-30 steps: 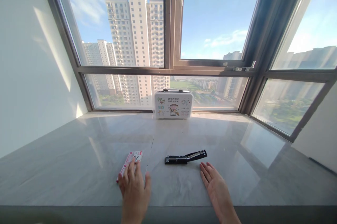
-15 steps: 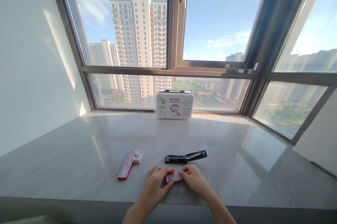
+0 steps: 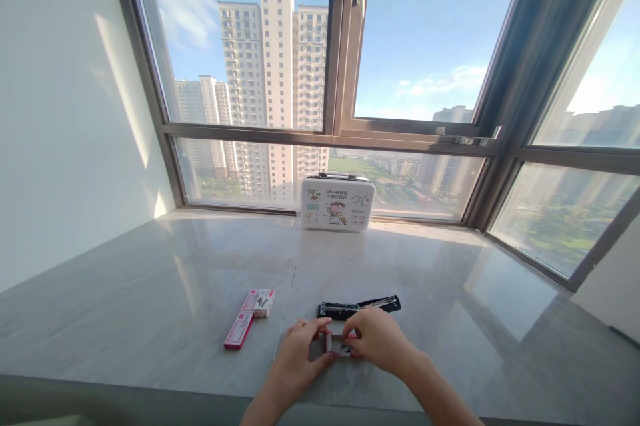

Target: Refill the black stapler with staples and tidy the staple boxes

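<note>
**Staple box being opened at sill edge, stapler waiting**

Item in hand: small staple box point(image 3: 341, 345), red and white, held just above the marble sill point(image 3: 150, 293) near its front edge, between both hands. It looks partly open, w/ the inner part showing white; contents too small to read.

Left hand point(image 3: 296, 363): thumb and forefinger pinch the box's left end, other fingers curled under. Right hand point(image 3: 377, 339): fingertips pinch the right end from above, knuckles bunched over it, so much of the box is hidden.

Step, in my judgement: opening the box to get at a strip of staples. Next move would call for a steady left-hand hold while the right draws a strip free w/o spilling; light grip, since strips break easily.

Surroundings: black stapler point(image 3: 358, 307) lies just beyond the hands, its top arm lifted slightly, apart from the box. To the left, a long red sleeve point(image 3: 239, 330) lies flat w/ a second small staple box point(image 3: 264, 302) at its far end; touching or only adjacent, I can't tell. Well back, a printed tin case point(image 3: 337, 204) stands upright against the window frame point(image 3: 345, 136).
</note>
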Tool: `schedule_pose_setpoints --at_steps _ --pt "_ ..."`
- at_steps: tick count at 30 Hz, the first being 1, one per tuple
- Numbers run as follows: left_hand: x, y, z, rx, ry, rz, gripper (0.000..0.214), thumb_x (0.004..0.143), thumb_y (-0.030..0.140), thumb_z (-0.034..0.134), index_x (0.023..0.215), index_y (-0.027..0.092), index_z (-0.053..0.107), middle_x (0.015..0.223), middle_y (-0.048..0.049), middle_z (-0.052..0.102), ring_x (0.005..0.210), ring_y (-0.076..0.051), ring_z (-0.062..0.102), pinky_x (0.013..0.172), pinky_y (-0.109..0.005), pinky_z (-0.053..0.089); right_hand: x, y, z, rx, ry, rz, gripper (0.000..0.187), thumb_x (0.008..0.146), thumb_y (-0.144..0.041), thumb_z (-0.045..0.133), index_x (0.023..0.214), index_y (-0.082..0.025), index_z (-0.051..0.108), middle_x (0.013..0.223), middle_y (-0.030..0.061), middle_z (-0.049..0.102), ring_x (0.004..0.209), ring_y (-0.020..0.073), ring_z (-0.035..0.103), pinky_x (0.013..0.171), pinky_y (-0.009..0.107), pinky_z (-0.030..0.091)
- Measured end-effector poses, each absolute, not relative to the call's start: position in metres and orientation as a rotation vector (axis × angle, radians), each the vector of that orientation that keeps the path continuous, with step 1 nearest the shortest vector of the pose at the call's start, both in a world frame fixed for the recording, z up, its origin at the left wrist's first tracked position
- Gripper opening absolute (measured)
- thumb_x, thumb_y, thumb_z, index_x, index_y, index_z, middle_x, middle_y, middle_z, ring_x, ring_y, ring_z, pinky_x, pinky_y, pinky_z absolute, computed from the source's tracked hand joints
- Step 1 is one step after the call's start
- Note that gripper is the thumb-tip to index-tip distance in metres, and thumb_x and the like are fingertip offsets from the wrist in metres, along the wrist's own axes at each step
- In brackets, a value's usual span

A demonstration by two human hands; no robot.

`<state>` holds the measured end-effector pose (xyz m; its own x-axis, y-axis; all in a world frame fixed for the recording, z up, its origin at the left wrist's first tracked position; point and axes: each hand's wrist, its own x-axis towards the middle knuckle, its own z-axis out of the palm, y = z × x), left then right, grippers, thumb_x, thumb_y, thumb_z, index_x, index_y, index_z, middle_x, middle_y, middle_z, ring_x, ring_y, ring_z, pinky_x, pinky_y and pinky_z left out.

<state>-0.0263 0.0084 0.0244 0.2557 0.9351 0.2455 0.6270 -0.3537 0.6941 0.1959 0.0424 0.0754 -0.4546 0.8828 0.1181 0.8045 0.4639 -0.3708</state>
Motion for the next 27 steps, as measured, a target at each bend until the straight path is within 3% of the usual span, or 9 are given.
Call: schedule_pose_setpoints --at_steps 6,12,15,19,24,27 --pt "-0.027 0.008 0.023 2.064 1.409 0.915 0.057 0.079 0.028 0.07 0.134 0.034 0.059 0.115 -0.0016 0.067 0.109 -0.022 0.06 0.098 -0.031 0.044 0.181 0.052 0.085 -1.337 -2.579 0.325 0.017 0.07 -0.019 0.066 0.074 -0.029 0.08 0.066 0.0015 0.071 0.065 0.0198 0.063 0.063 0.026 0.035" --pt "-0.027 0.007 0.024 2.084 1.397 0.906 0.056 0.079 0.029 0.07 0.134 0.033 0.059 0.114 -0.0014 0.066 0.109 -0.022 0.059 0.099 -0.031 0.043 0.225 0.035 0.06 -1.358 -2.176 0.623 0.017 0.084 -0.031 0.061 0.086 -0.023 0.076 0.064 -0.002 0.064 0.059 0.0141 0.054 0.058 0.023 0.034" --pt "-0.032 0.009 0.027 2.085 1.358 0.948 0.047 0.084 0.038 0.067 0.13 0.03 0.062 0.114 -0.0033 0.067 0.108 -0.023 0.06 0.096 -0.032 0.044 0.249 0.026 0.042 -1.385 -2.05 0.716 0.024 0.087 -0.035 0.06 0.1 -0.022 0.075 0.068 -0.0019 0.063 0.061 0.0148 0.054 0.06 0.024 0.036" --pt "-0.026 0.011 0.029 1.972 1.387 0.94 0.032 0.096 0.042 0.048 0.116 0.024 0.064 0.091 -0.0021 0.07 0.083 -0.019 0.063 0.079 -0.03 0.047 0.261 0.017 0.03 -1.415 -1.956 0.831 0.046 0.082 -0.041 0.07 0.123 -0.022 0.069 0.077 -0.0013 0.066 0.066 0.0159 0.056 0.062 0.024 0.04" --pt "0.009 0.007 0.027 2.046 1.502 0.873 0.013 0.092 0.031 0.054 0.1 0.024 0.062 0.091 0.0005 0.071 0.086 -0.017 0.064 0.086 -0.03 0.042 0.246 0.013 0.044 -1.437 -2.025 0.8 0.038 0.079 -0.047 0.074 0.108 -0.022 0.077 0.08 0.0012 0.071 0.07 0.0191 0.06 0.064 0.026 0.04" --pt "0.013 0.01 0.025 2.022 1.495 0.896 0.014 0.096 0.03 0.047 0.098 0.024 0.06 0.088 -0.0004 0.07 0.081 -0.017 0.064 0.078 -0.028 0.043 0.237 0.012 0.056 -1.468 -2.081 0.679 0.042 0.076 -0.052 0.076 0.11 -0.026 0.077 0.073 -0.0004 0.069 0.068 0.019 0.06 0.063 0.026 0.038"
